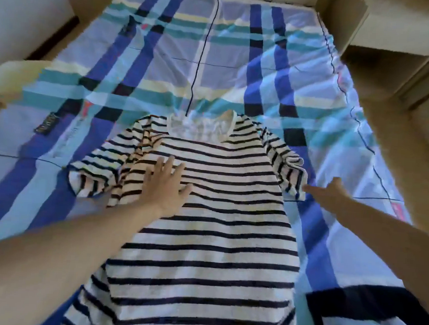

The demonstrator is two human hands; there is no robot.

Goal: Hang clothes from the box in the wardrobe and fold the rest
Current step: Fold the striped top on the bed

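A striped shirt (204,225) is laid out flat on a checked bedsheet (241,50), its folding judged barely begun. It is pressed at the chest by the left hand (165,184), fingers splayed. The cuff of a sleeve (290,172) is reached by the right hand (329,193); whether it is pinched cannot be told. Farther off on the sheet, a small black object (46,124) is seen; no box or wardrobe is shown.
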